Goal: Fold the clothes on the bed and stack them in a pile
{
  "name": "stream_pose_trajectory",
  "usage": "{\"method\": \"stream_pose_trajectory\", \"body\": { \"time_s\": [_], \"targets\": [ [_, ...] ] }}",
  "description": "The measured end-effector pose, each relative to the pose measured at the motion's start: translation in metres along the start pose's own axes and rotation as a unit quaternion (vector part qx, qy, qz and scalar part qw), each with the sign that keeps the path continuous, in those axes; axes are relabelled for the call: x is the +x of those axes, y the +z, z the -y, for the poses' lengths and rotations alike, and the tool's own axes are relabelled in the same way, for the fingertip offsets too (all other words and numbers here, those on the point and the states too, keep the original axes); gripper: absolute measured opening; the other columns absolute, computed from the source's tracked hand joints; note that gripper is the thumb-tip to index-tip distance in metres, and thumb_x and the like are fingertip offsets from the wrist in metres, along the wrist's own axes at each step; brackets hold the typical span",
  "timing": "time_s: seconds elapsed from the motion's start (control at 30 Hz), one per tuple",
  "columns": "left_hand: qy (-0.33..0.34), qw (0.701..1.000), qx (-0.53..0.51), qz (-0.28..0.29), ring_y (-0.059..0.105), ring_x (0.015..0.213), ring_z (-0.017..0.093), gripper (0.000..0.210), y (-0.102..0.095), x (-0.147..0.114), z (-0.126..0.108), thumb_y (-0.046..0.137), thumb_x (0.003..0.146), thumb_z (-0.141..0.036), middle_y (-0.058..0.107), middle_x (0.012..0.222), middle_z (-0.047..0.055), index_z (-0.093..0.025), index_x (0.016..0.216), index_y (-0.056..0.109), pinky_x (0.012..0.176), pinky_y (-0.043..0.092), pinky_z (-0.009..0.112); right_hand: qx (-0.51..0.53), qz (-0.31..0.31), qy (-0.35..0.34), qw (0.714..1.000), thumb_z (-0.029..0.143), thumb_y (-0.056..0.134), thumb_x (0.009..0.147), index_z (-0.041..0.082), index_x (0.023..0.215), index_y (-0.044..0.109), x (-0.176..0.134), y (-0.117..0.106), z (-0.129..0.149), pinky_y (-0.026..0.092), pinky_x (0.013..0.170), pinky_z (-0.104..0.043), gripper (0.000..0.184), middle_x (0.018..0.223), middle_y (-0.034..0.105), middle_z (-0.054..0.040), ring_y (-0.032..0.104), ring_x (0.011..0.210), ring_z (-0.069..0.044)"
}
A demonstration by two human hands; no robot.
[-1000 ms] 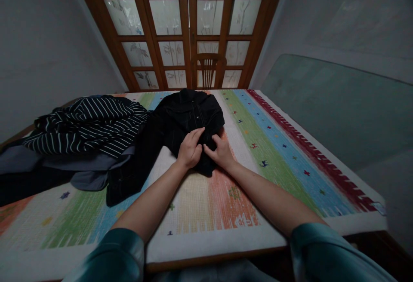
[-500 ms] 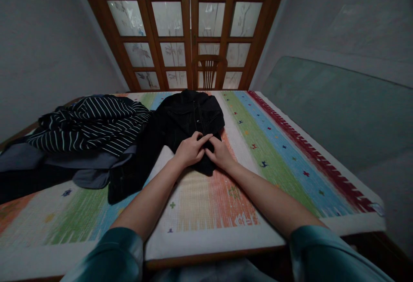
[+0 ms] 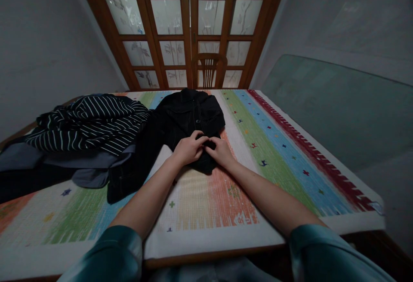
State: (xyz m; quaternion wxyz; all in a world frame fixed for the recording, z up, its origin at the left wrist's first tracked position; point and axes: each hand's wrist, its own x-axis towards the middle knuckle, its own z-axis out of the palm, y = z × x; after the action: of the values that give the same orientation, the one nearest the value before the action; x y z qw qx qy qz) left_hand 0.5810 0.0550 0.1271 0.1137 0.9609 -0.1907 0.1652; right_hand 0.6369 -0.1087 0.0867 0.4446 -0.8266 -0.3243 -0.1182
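Via feed I see L hand (image 3: 187, 150) & R hand (image 3: 221, 153) curled narrow, can't tell grip, on rumpled black stitched cloth garment (image 3: 183, 112) right of black-and-white striped fabric (image 3: 100, 116), work there unfinished AFAICT.

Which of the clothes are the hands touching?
The plain black garment with a button: left hand and right hand both touch it. The striped garment and grey garment lie farther left.

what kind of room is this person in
Probably a room in a home, perhaps a dining room: a wooden slat-back chair stands beyond a table with a colourful striped tablecloth, and wood-framed glass doors fill the far end.
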Motion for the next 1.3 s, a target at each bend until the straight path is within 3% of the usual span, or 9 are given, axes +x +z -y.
{"method": "stream_pose_trajectory", "body": {
  "time_s": [0.17, 0.4, 0.57, 0.93, 1.1, 1.3],
  "targets": [
    [-0.016, 1.000, -0.015, 0.011, 0.067, 0.089, 0.021, 0.032, -0.005, 0.001, 0.002, 0.057, 0.083, -0.025, 0.053, 0.129, 0.008, -0.024, 0.114, 0.063, 0.078, 0.056, 0.034, 0.008, 0.016, -0.002, 1.000, 0.012, 0.063, 0.076, 0.016, 0.091, 0.067, 0.000, 0.000, -0.002, 0.046, 0.073, -0.029, 0.015, 0.087, 0.069, -0.0051, 0.062, 0.079, -0.017],
    [-0.010, 0.996, -0.086, 0.026, 0.062, 0.110, 0.022, 0.020, -0.004, 0.006, 0.017, 0.060, 0.083, -0.023, 0.063, 0.122, 0.006, -0.022, 0.102, 0.066, 0.092, 0.051, 0.034, 0.048, 0.064, -0.015, 0.997, 0.016, 0.062, 0.081, 0.017, 0.095, 0.066, 0.002, -0.002, -0.009, 0.047, 0.076, -0.030, 0.015, 0.090, 0.068, -0.0043, 0.062, 0.083, -0.017],
    [-0.016, 0.995, -0.089, 0.038, 0.066, 0.097, 0.021, 0.017, 0.000, 0.008, 0.018, 0.062, 0.084, -0.021, 0.070, 0.102, 0.005, -0.020, 0.101, 0.065, 0.086, 0.052, 0.034, 0.023, 0.066, -0.030, 0.997, 0.014, 0.061, 0.081, 0.017, 0.096, 0.068, 0.003, -0.002, -0.011, 0.047, 0.081, -0.033, 0.017, 0.095, 0.069, -0.0064, 0.062, 0.087, -0.018],
    [-0.092, 0.986, -0.132, -0.053, 0.065, 0.104, 0.022, 0.018, 0.018, 0.002, 0.012, 0.063, 0.082, -0.018, 0.070, 0.108, 0.007, -0.018, 0.100, 0.065, 0.094, 0.050, 0.036, 0.007, 0.037, 0.015, 0.999, 0.011, 0.059, 0.081, 0.017, 0.090, 0.071, 0.002, -0.001, 0.000, 0.048, 0.078, -0.033, 0.017, 0.089, 0.072, -0.0064, 0.065, 0.084, -0.020],
    [-0.107, 0.978, -0.155, -0.089, 0.066, 0.104, 0.022, 0.018, 0.024, 0.002, 0.013, 0.065, 0.079, -0.016, 0.071, 0.106, 0.007, -0.018, 0.097, 0.066, 0.094, 0.051, 0.038, -0.067, 0.054, -0.011, 0.996, 0.014, 0.060, 0.082, 0.019, 0.090, 0.072, 0.002, -0.006, 0.004, 0.048, 0.078, -0.034, 0.016, 0.090, 0.071, -0.0081, 0.065, 0.085, -0.022],
    [-0.130, 0.973, -0.169, -0.085, 0.067, 0.103, 0.022, 0.017, 0.021, 0.003, 0.014, 0.067, 0.078, -0.016, 0.072, 0.107, 0.008, -0.017, 0.095, 0.069, 0.094, 0.052, 0.037, -0.086, 0.073, -0.051, 0.992, 0.014, 0.056, 0.083, 0.017, 0.092, 0.070, -0.001, -0.009, 0.006, 0.047, 0.079, -0.034, 0.017, 0.092, 0.070, -0.0099, 0.064, 0.085, -0.022]
  ]
}}
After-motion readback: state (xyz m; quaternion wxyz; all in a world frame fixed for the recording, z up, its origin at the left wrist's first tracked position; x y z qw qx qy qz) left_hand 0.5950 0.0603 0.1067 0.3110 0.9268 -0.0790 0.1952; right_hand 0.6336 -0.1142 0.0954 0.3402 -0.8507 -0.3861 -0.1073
